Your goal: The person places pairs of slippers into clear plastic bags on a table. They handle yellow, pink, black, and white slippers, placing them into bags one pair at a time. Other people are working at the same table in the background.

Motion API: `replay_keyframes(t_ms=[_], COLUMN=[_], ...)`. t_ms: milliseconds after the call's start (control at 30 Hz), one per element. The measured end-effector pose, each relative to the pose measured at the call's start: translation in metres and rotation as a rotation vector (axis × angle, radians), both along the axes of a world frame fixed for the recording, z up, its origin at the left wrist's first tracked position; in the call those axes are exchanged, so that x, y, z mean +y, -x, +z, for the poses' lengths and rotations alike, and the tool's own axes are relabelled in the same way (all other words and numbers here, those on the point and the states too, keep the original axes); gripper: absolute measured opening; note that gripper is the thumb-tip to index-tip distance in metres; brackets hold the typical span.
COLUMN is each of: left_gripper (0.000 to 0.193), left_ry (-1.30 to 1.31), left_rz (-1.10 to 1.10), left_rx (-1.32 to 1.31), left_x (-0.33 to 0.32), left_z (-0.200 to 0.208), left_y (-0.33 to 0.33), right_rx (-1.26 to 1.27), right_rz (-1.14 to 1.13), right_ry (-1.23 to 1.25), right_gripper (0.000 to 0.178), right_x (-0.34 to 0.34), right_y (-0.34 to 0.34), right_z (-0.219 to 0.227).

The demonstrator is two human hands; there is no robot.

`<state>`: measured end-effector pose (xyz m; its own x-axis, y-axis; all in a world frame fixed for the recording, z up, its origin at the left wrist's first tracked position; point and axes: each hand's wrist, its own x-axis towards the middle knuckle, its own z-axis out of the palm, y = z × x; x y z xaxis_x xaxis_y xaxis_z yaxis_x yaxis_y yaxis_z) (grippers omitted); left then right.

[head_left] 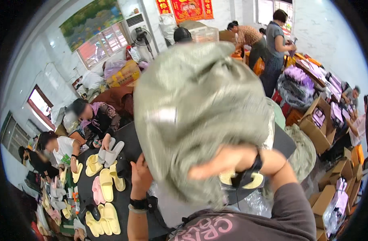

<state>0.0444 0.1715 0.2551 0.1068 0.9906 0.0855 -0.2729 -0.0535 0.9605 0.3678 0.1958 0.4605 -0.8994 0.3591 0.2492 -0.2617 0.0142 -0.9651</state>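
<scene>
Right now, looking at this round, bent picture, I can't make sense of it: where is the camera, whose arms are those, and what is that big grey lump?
There is no machine here. The single picture comes from a wide fisheye camera worn on a person's head, looking down, so straight edges curve near the rim. The two arms rising from the bottom edge are that person's own.

The right hand grips a large grey-green bag of thin plastic, lifted close to the camera, so it fills the middle. The left hand touches its lower left edge; whether it grips is unclear.

Below lies a dark table with yellow slippers, a pink pair and a grey pair. Other people sit along its left side. To the right are cardboard boxes.
</scene>
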Motion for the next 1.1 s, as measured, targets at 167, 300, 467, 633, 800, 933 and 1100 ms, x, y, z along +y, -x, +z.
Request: replay_keyframes(t_ms=[167, 300, 467, 633, 800, 933, 1100], left_gripper=[0.087, 0.047, 0.029, 0.032, 0.036, 0.039, 0.043], left_ry=[0.356, 0.520, 0.662, 0.087, -0.349, -0.440, -0.170], left_rz=[-0.285, -0.116, -0.080, 0.004, -0.410, -0.525, -0.349], left_rx=[-0.545, -0.260, -0.104, 0.102, 0.698, 1.270, 1.725], left_x=[0.009, 0.033, 0.042, -0.007, -0.084, -0.123, -0.148], left_z=[0.033, -0.025, -0.043, -0.008, 0.024, 0.004, -0.022], left_y=[-0.054, -0.049, -0.077, -0.072, -0.056, -0.064, -0.046], right_rx=[-0.247, -0.432, -0.530, -0.475, -0.332, -0.274, -0.263], right_rz=[0.307, 0.554, 0.276, -0.053, -0.429, -0.490, -0.459], right_ry=[0.715, 0.493, 0.703, 0.614, 0.213, -0.061, -0.146], right_gripper=[0.063, 0.058, 0.057, 0.065, 0.064, 0.063, 0.062], right_x=[-0.067, -0.103, -0.071, -0.051, -0.034, -0.010, -0.011], right_y=[0.092, 0.136, 0.119, 0.027, 0.018, 0.084, 0.121], right_z=[-0.206, -0.299, -0.320, -0.296, -0.267, -0.247, -0.238])
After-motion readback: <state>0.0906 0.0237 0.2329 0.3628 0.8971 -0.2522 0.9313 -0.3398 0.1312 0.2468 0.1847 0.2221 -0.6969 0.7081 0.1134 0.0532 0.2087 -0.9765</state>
